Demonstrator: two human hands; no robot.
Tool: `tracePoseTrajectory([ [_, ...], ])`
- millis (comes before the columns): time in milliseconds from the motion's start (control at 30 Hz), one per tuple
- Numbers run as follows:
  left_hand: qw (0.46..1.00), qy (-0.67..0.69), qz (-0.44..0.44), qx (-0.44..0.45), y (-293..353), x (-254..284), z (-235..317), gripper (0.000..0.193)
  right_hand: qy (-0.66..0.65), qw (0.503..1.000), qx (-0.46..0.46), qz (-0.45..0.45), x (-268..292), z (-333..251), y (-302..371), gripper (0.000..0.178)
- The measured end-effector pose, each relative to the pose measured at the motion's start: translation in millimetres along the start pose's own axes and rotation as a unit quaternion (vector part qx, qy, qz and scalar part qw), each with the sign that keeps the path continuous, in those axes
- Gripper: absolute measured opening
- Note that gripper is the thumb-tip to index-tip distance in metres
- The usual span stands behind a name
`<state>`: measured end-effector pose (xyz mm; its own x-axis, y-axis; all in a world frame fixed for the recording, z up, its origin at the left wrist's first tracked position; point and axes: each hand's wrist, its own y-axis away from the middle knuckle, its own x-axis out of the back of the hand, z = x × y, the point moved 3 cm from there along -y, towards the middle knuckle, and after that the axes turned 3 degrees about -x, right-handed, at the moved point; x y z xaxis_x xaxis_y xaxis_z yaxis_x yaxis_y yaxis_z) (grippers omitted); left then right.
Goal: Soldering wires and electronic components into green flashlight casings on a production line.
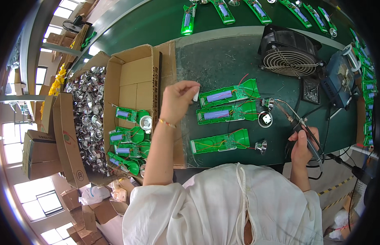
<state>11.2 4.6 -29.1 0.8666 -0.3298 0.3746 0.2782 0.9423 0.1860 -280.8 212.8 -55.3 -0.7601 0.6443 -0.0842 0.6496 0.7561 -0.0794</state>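
Observation:
My left hand (177, 98) is pinched on a small white piece (196, 94), at the left end of the green half-shells. My right hand (305, 148) grips a soldering iron (300, 127) with a bent metal tube along it; its tip points toward the reflectors. Three green half-shells lie in front of me: the far shell (248, 88) and the middle shell (248, 110) each hold a purple cylindrical cell and a circuit board, while the near shell (219, 142) shows wires and a board. Silver reflectors (261, 146) sit by their right ends.
A black fan (289, 55) with a wire guard and a blue box-like unit (339, 81) stand at the far right. To the left, a cardboard box (134, 73) holds green assemblies; another is heaped with reflectors (89, 106). More filled shells (188, 20) line the back.

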Motion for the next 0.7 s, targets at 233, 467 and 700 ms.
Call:
tracePoseTrajectory([
  [233, 0.994, -0.007, 0.109, -0.024, 21, -11, -24, 0.011, -0.012, 1.000, -0.003, -0.019, -6, -1, -1, 0.012],
  [467, 0.991, 0.015, 0.119, -0.051, 21, -17, -25, 0.012, -0.006, 1.000, 0.002, -0.021, -2, 3, 1, 0.014],
  [700, 0.985, -0.064, 0.117, -0.113, 26, -19, -22, 0.009, 0.000, 1.000, 0.000, -0.022, -2, 4, 1, 0.013],
])
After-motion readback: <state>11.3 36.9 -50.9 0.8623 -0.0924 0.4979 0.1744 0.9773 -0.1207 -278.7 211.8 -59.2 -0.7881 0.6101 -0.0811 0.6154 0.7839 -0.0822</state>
